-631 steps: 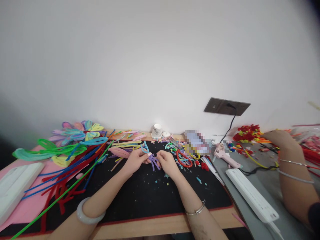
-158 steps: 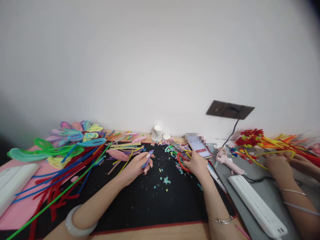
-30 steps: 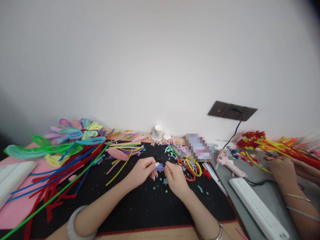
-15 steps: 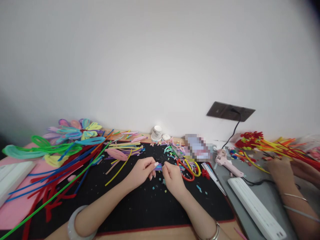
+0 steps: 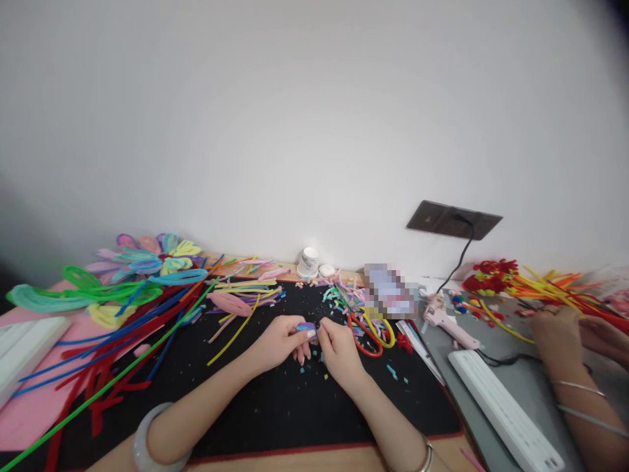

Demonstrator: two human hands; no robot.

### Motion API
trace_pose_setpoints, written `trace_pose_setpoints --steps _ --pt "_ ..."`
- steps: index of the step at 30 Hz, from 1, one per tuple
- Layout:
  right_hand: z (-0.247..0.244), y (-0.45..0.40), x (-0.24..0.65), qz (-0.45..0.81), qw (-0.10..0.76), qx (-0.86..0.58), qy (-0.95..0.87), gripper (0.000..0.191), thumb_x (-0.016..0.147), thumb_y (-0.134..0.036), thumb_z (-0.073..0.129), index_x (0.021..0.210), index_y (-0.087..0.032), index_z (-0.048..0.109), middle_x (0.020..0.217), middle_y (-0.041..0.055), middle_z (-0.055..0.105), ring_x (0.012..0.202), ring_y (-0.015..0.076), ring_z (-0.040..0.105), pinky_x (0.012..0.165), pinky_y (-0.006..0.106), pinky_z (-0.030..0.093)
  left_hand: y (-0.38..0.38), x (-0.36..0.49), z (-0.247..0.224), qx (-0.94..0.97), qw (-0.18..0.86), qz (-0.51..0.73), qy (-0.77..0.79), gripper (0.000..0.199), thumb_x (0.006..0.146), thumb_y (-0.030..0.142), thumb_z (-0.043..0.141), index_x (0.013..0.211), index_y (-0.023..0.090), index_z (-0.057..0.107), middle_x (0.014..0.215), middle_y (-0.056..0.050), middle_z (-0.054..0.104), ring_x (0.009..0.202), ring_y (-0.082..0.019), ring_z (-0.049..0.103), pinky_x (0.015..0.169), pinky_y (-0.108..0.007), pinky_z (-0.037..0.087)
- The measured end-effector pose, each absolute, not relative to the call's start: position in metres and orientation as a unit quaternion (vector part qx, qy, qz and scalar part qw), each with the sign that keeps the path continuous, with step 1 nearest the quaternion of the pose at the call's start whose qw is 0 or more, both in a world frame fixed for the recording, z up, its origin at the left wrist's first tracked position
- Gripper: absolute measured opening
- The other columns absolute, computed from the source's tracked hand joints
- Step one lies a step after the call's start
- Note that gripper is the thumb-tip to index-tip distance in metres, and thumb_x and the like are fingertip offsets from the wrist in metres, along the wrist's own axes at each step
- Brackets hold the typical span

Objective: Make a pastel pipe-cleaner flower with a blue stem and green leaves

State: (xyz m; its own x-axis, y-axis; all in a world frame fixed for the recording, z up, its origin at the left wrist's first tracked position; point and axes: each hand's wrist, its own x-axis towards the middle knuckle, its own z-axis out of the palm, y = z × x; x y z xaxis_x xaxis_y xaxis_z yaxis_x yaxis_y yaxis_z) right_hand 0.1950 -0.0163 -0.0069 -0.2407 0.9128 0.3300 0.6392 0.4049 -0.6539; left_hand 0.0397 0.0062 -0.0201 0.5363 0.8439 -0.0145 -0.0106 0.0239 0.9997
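Observation:
Over the middle of the black mat, my left hand point(image 5: 282, 342) is closed with thumb and fingers round a small purple-blue fuzzy pipe cleaner piece point(image 5: 306, 326). Its far portion is hidden by the fingers. Close beside it, my right hand point(image 5: 341, 351) is closed in a pinch at the right end of the piece; what lies between those fingertips is too small to make out. Just beyond my right hand rest scissors with red and yellow handles point(image 5: 388, 335). Tiny cut fuzzy bits lie below and around both hands.
Pipe cleaners point(image 5: 246, 288) and looped petals point(image 5: 147, 259) crowd the left. A white cup point(image 5: 308, 262) stands by the wall. To the right are a blurred phone point(image 5: 390, 292), a pink glue gun point(image 5: 449, 328), a white power strip point(image 5: 504, 406) and another person's hands point(image 5: 557, 337).
My left hand has turned slightly, so the purple-blue piece now shows above its thumb. Both hands stay close together in nearly the same place. The other person's hands shifted slightly.

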Motion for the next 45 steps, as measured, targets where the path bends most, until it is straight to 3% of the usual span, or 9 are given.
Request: trace_pose_setpoints --steps 7,12,16,19,23,27,31,35,45 --pt "-0.008 -0.011 0.196 0.195 0.362 -0.537 -0.737 0.031 0.089 -0.021 0.035 0.058 -0.02 0.028 0.052 -0.0052 0.032 0.048 0.0097 0.034 0.049 0.023 0.024 0.008 0.041 -0.02 0.614 0.609 0.352 0.357 0.027 0.081 0.04 0.052 0.071 0.015 0.05 0.059 0.0 0.062 0.043 -0.01 0.056 0.043 -0.02 0.039" --pt "-0.006 -0.01 0.197 0.193 0.368 -0.531 -0.739 0.027 0.087 -0.02 0.039 0.06 -0.019 0.041 0.055 -0.0039 0.039 0.053 0.0108 0.039 0.05 0.022 0.027 0.011 0.038 -0.019 0.642 0.541 0.378 0.391 0.034 0.085 0.044 0.043 0.066 0.017 0.05 0.056 0.001 0.059 0.039 -0.009 0.05 0.043 -0.021 0.037" --pt "-0.009 -0.006 0.201 0.192 0.37 -0.561 -0.715 0.024 0.085 -0.022 0.043 0.062 -0.018 0.049 0.052 -0.0039 0.043 0.049 0.011 0.041 0.048 0.022 0.028 0.013 0.029 -0.01 0.696 0.433 0.374 0.434 0.029 0.086 0.043 0.042 0.081 0.018 0.057 0.06 0.001 0.062 0.041 -0.01 0.048 0.045 -0.022 0.035" --pt "-0.013 0.002 0.205 0.179 0.379 -0.593 -0.688 0.024 0.083 -0.026 0.045 0.062 -0.018 0.056 0.05 -0.0024 0.048 0.048 0.0124 0.044 0.048 0.023 0.031 0.018 0.017 -0.004 0.73 0.278 0.379 0.496 0.023 0.085 0.038 0.044 0.085 0.02 0.059 0.061 0.001 0.063 0.052 -0.015 0.054 0.054 -0.025 0.037" --pt "-0.017 0.012 0.207 0.24 0.393 -0.577 -0.675 0.024 0.084 -0.024 0.042 0.091 -0.015 0.063 0.06 0.0014 0.062 0.056 0.0162 0.056 0.058 0.026 0.041 0.028 -0.004 -0.001 0.732 0.111 0.317 0.593 0.016 0.083 0.03 0.044 0.084 0.02 0.057 0.077 -0.004 0.065 0.073 -0.022 0.06 0.064 -0.03 0.04" --pt "-0.016 0.014 0.207 0.244 0.425 -0.564 -0.665 0.036 0.087 -0.024 0.036 0.119 -0.014 0.05 0.073 0.0016 0.067 0.064 0.0162 0.058 0.065 0.027 0.042 0.034 -0.022 -0.003 0.715 -0.026 0.219 0.664 0.016 0.077 0.031 0.052 0.082 0.017 0.058 0.09 -0.012 0.061 0.087 -0.03 0.058 0.067 -0.035 0.042" --pt "-0.014 0.009 0.208 0.252 0.432 -0.559 -0.662 0.033 0.089 -0.025 0.033 0.116 -0.014 0.048 0.066 -0.0011 0.063 0.061 0.0151 0.056 0.064 0.026 0.04 0.034 -0.03 -0.006 0.707 -0.021 0.183 0.683 0.016 0.076 0.03 0.054 0.075 0.016 0.06 0.091 -0.013 0.057 0.085 -0.03 0.057 0.063 -0.034 0.043" --pt "-0.014 0.006 0.209 0.261 0.441 -0.554 -0.656 0.028 0.089 -0.027 0.033 0.108 -0.015 0.051 0.062 -0.0016 0.06 0.058 0.0147 0.055 0.058 0.025 0.039 0.038 -0.03 -0.009 0.74 0.0 0.212 0.638 0.015 0.077 0.023 0.051 0.066 0.018 0.059 0.082 -0.009 0.057 0.083 -0.026 0.058 0.07 -0.034 0.043" --pt "-0.015 0.006 0.209 0.3 0.44 -0.539 -0.652 0.028 0.091 -0.033 0.032 0.102 -0.016 0.052 0.057 -0.003 0.055 0.048 0.0124 0.047 0.047 0.023 0.033 0.041 -0.024 -0.005 0.754 0.06 0.32 0.571 0.011 0.08 0.024 0.045 0.078 0.02 0.055 0.079 -0.006 0.063 0.081 -0.024 0.059 0.073 -0.034 0.043"
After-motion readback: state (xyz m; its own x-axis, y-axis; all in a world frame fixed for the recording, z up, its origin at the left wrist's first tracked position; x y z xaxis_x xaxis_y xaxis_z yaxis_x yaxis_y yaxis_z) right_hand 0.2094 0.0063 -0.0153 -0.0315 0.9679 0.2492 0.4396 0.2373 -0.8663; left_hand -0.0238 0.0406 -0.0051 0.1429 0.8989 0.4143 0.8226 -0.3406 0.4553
